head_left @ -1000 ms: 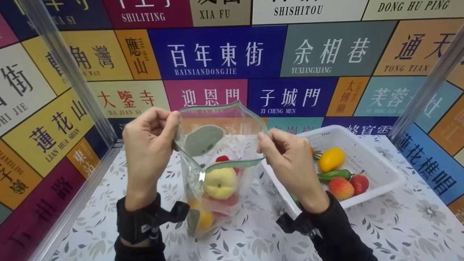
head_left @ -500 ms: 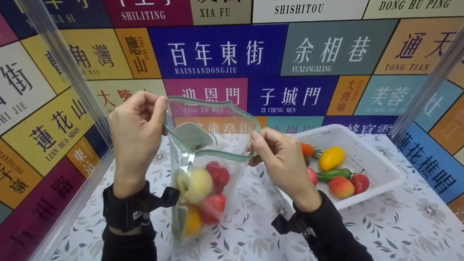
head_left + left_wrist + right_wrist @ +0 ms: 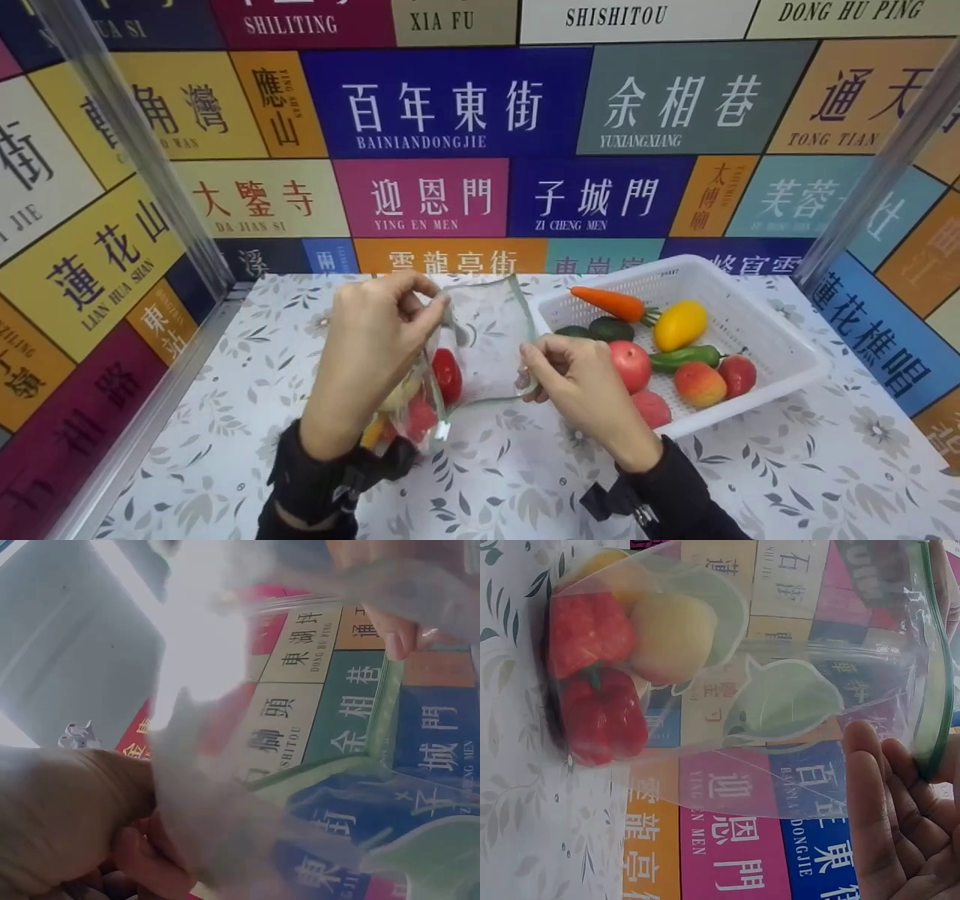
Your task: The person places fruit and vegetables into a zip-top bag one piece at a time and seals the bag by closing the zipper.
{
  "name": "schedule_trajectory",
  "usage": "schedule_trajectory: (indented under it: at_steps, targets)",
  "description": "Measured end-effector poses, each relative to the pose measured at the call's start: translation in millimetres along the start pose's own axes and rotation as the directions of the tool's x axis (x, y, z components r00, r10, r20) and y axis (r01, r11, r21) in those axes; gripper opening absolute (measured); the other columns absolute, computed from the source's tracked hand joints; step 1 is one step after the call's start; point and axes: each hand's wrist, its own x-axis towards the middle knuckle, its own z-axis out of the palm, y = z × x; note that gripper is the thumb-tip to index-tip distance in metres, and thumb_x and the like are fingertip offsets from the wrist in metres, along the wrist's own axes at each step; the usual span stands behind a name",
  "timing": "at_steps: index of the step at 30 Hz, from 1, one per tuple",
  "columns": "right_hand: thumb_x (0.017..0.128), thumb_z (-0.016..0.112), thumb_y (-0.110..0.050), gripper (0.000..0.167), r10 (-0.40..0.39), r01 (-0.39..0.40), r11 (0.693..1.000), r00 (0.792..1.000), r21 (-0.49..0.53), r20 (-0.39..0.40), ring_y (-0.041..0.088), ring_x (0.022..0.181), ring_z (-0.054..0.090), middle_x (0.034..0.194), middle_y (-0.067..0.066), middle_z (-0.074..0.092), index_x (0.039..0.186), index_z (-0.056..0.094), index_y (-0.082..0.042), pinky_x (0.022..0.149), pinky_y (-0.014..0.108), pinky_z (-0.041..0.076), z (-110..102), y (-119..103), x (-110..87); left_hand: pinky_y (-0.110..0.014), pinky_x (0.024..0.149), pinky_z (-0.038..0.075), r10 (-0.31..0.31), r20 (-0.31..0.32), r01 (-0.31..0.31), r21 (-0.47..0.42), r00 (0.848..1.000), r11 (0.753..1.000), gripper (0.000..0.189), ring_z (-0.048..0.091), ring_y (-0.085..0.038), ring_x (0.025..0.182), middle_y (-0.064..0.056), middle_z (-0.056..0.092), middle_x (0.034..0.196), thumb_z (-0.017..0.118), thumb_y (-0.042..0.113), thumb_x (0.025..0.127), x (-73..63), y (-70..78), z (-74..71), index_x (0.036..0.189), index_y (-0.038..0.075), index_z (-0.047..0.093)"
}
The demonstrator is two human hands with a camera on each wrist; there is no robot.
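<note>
My left hand pinches the left side of the open mouth of a clear zip bag with a green seal. The right hand pinches the opposite side of that mouth. In the head view the bag leans, its mouth facing up toward me. Through its wall in the right wrist view I see a red bell pepper, an orange-red pepper, a pale yellow apple-like fruit and a yellow fruit partly hidden behind. My left hand covers part of these contents in the head view.
A white basket stands right of the bag, close to my right hand. It holds a carrot, a yellow fruit, a green chili pepper, a peach and several other items. A sign-covered wall rises behind the floral-patterned table.
Both hands have come down with the bag's mouth, my left hand also moving right. The bag first shifted left, then tilted, and its mouth now faces me more. The carrot has come into full view.
</note>
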Motion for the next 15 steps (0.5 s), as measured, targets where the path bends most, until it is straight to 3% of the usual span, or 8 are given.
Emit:
schedule_trajectory:
  at_steps: [4, 8, 15]
  targets:
    - [0.107, 0.067, -0.022, 0.032, 0.075, -0.072, 0.996, 0.996, -0.053, 0.049, 0.014, 0.057, 0.07, 0.068, 0.002, 0.072, 0.077, 0.071, -0.011, 0.055, 0.026, 0.059, -11.1, 5.2, -9.2, -0.018, 0.051, 0.042, 0.029, -0.01, -0.029, -0.047, 1.0, 0.998, 0.009, 0.051, -0.008, 0.054, -0.002, 0.068, 0.063, 0.078, 0.009, 0.096, -9.1, 5.3, 16.1, 0.088, 0.005, 0.08]
    - [0.104, 0.07, -0.02, 0.035, 0.107, -0.096, 0.987, 0.99, -0.128, 0.086, 0.015, 0.051, 0.067, 0.058, -0.001, 0.067, 0.07, 0.068, -0.012, 0.048, 0.025, 0.052, -20.8, 11.4, -16.0, -0.018, 0.052, 0.044, 0.035, -0.041, -0.038, -0.086, 0.999, 0.996, 0.009, 0.05, -0.006, 0.054, 0.0, 0.067, 0.063, 0.078, 0.009, 0.095, -16.8, 6.4, 31.5, 0.087, 0.007, 0.08]
    - [0.104, 0.071, -0.026, 0.036, 0.156, -0.116, 0.975, 0.964, -0.188, 0.216, 0.014, 0.052, 0.067, 0.058, -0.001, 0.065, 0.072, 0.069, -0.008, 0.051, 0.026, 0.056, -39.5, 21.2, -20.0, -0.018, 0.058, 0.053, 0.046, -0.058, -0.054, -0.159, 0.997, 0.986, 0.009, 0.056, -0.004, 0.057, 0.0, 0.071, 0.066, 0.077, 0.007, 0.094, -24.3, 5.3, 51.8, 0.085, 0.008, 0.079]
